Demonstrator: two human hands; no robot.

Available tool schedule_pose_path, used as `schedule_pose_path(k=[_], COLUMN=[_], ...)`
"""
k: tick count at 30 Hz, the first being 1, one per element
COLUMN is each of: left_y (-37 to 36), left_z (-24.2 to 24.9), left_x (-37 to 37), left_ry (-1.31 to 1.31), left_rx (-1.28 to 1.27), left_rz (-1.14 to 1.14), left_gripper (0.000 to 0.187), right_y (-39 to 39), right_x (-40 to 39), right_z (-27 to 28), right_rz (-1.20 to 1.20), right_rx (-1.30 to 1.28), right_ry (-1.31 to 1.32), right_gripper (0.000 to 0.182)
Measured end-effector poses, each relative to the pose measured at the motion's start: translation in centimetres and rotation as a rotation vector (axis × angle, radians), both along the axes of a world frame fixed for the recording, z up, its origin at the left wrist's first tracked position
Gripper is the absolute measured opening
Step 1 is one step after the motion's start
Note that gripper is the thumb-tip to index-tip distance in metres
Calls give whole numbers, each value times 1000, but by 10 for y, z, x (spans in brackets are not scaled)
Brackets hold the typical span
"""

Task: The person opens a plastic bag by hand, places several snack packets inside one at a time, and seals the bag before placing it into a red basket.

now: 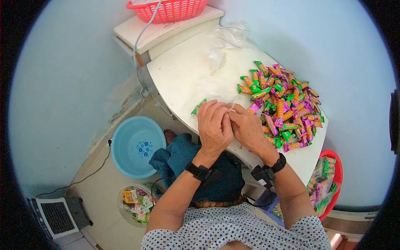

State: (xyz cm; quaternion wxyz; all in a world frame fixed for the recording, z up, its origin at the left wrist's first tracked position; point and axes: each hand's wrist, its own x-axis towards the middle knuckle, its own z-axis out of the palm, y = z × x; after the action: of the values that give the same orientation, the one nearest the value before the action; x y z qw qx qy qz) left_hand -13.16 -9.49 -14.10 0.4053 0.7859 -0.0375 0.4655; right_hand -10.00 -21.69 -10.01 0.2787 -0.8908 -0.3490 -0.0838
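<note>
Both hands are close together over the front edge of the white table (179, 79). My left hand (214, 127) has its fingers bent together, and a green wrapped snack (198, 106) shows just beyond its fingertips. My right hand (250, 127) pinches a bit of clear plastic (234, 102) between thumb and fingers, right beside the left fingertips. What lies under the left fingers is hidden. To the right of the hands spreads a big pile of small snack packets (287, 106) in green and purple wrappers.
Clear plastic bags (233, 35) lie at the table's back. A red basket (166, 11) stands on a white stand. On the floor are a blue basin (138, 146), a bin with wrappers (136, 204) and a heater (57, 216). A red tub (334, 183) holds bagged packets.
</note>
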Motion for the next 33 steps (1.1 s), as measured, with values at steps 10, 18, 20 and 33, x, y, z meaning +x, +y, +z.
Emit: schedule_pose_path(k=[10, 18, 20, 33], left_y=[-1, -1, -1, -2], left_z=[0, -3, -3, -3], left_x=[-1, -1, -1, -1], left_ry=[13, 16, 16, 54], left_rx=[9, 23, 3, -3], left_rz=[-8, -34, -45, -56], left_gripper=[17, 15, 15, 16], right_y=[-2, -5, -4, -13], right_x=[1, 5, 5, 11], right_z=[-10, -16, -16, 6], right_rz=[60, 12, 16, -81], right_rx=[118, -21, -128, 216], right_ry=[-39, -50, -58, -121], right_gripper=[17, 13, 13, 17])
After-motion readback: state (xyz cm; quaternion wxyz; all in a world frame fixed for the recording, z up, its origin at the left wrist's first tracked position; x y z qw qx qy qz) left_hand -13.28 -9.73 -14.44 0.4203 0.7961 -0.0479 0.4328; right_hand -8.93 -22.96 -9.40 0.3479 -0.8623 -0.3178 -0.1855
